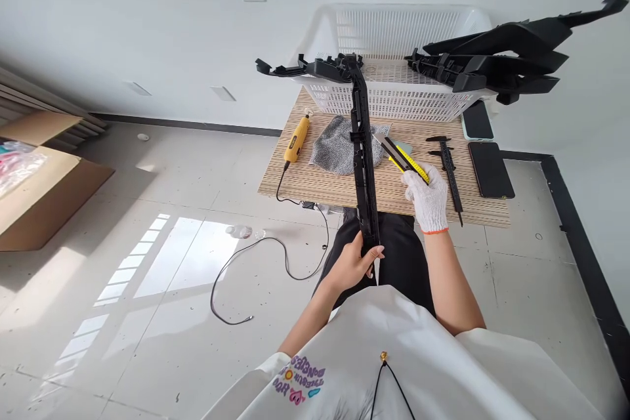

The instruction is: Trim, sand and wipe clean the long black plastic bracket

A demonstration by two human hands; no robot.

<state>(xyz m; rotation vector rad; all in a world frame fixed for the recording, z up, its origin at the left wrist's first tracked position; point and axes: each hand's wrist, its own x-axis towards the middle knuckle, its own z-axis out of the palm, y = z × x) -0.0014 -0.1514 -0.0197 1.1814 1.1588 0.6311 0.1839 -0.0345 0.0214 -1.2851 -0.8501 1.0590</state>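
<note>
A long black plastic part [363, 157] stretches from my lap up over the table, its top end bending left in front of a white basket. My left hand [353, 262], bare, is wrapped round its lower end. My right hand [427, 195], in a white knit glove with an orange cuff, is closed on a yellow and black utility knife [406, 161]. The knife's blade shows and points up and left, close to the right side of the black part; whether it touches cannot be made out. Beneath the part lies a grey speckled cloth [335, 146].
On the wooden table [275, 177] are a yellow rotary tool [297, 139], a black caliper [449, 170] and two phones [491, 169]. The white basket [394, 102] holds more black parts [512, 65]. A cable [285, 256] hangs to the floor; a cardboard box [54, 190] stands left.
</note>
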